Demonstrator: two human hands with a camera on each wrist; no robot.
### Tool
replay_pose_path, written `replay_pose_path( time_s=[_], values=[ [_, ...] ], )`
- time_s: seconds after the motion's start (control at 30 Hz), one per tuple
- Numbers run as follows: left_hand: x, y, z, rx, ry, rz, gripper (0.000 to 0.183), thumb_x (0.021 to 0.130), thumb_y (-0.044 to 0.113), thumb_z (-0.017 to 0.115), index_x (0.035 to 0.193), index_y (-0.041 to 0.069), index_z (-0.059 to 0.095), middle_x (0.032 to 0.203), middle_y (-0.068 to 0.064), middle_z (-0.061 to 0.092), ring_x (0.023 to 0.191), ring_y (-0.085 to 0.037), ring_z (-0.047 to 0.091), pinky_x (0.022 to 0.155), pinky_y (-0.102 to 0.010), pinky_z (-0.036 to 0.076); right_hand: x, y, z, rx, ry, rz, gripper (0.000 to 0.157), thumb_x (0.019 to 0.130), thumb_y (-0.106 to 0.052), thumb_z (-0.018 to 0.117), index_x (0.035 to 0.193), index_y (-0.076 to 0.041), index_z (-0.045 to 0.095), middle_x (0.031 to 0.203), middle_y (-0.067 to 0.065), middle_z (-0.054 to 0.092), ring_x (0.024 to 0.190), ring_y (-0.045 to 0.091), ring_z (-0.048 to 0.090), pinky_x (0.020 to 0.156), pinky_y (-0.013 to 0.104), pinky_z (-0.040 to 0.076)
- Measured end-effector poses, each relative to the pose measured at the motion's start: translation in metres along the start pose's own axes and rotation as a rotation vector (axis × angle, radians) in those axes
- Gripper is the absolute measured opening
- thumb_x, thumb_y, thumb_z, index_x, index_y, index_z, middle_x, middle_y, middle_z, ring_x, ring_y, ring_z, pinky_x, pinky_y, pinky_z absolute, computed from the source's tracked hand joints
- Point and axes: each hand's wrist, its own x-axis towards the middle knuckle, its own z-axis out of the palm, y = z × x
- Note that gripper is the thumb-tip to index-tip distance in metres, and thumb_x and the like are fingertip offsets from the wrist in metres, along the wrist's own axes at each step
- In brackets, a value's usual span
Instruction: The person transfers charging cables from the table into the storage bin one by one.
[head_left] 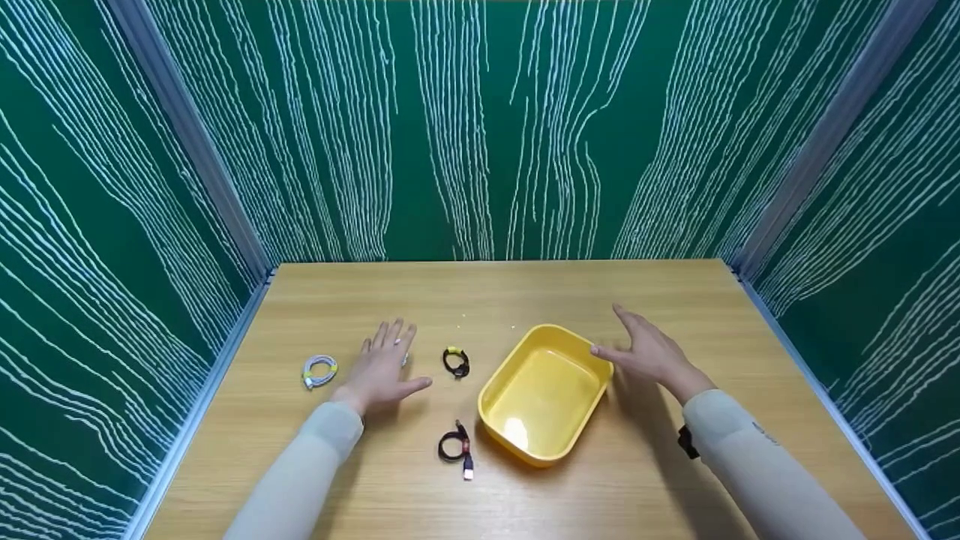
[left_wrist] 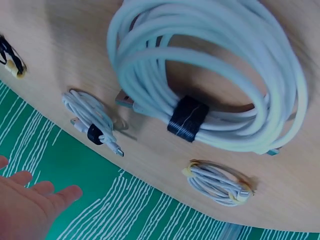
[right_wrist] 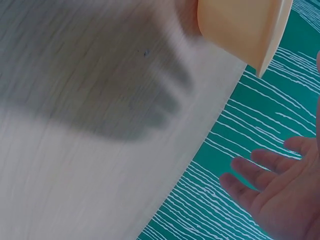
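Note:
My left hand [head_left: 382, 371] hovers palm down with its fingers spread, holding nothing. White bits show beside its fingers in the head view. The left wrist view shows a large coiled white cable [left_wrist: 235, 45] with a black strap, a smaller white cable [left_wrist: 90, 112], and a white cable with yellow ties [left_wrist: 217, 184]. My right hand [head_left: 649, 352] is spread at the right side of a yellow bin [head_left: 544, 390]. Its thumb overlaps the rim; whether it touches, I cannot tell. Left of the bin lie a black cable with a yellow tie [head_left: 456, 362] and a black cable with a red tie [head_left: 454, 448].
The wooden table [head_left: 337, 292] is bounded by green walls [head_left: 502, 187] with white wavy lines. Metal posts [head_left: 195, 135] stand at the corners. Tiny white specks lie on the table behind the bin.

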Motion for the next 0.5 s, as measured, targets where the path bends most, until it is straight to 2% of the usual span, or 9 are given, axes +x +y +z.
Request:
replay_pose_path(
  time_s=[0.17, 0.3, 0.5],
  values=[
    [-0.0031, 0.0016, 0.0004, -0.010, -0.014, 0.014, 0.106, 0.096, 0.061, 0.075, 0.173, 0.009, 0.024, 0.181, -0.022, 0.017, 0.167, -0.049, 0.014, 0.132, -0.071, 0.018, 0.0003, -0.0009, 0.0030, 0.017, -0.018, 0.016, 0.117, 0.093, -0.078, 0.068, 0.174, -0.008, 0.020, 0.175, 0.030, 0.028, 0.157, 0.057, 0.032, 0.125, 0.075, 0.029],
    [-0.0057, 0.0025, -0.0001, -0.022, -0.034, 0.034, 0.103, 0.096, 0.059, 0.075, 0.173, 0.010, 0.026, 0.180, -0.020, 0.020, 0.167, -0.047, 0.018, 0.132, -0.070, 0.020, 0.0007, -0.0013, 0.0048, 0.065, -0.028, 0.046, 0.112, 0.094, -0.070, 0.073, 0.173, -0.009, 0.022, 0.174, 0.027, 0.033, 0.152, 0.055, 0.043, 0.121, 0.073, 0.039],
    [-0.0082, 0.0044, -0.0020, -0.023, -0.053, 0.058, 0.101, 0.096, 0.057, 0.076, 0.172, 0.011, 0.029, 0.179, -0.020, 0.025, 0.166, -0.044, 0.022, 0.132, -0.067, 0.023, 0.0021, -0.0008, 0.0083, 0.090, -0.034, 0.050, 0.109, 0.093, -0.066, 0.077, 0.172, -0.008, 0.027, 0.164, 0.032, 0.046, 0.135, 0.052, 0.059, 0.113, 0.069, 0.051]
  ],
)
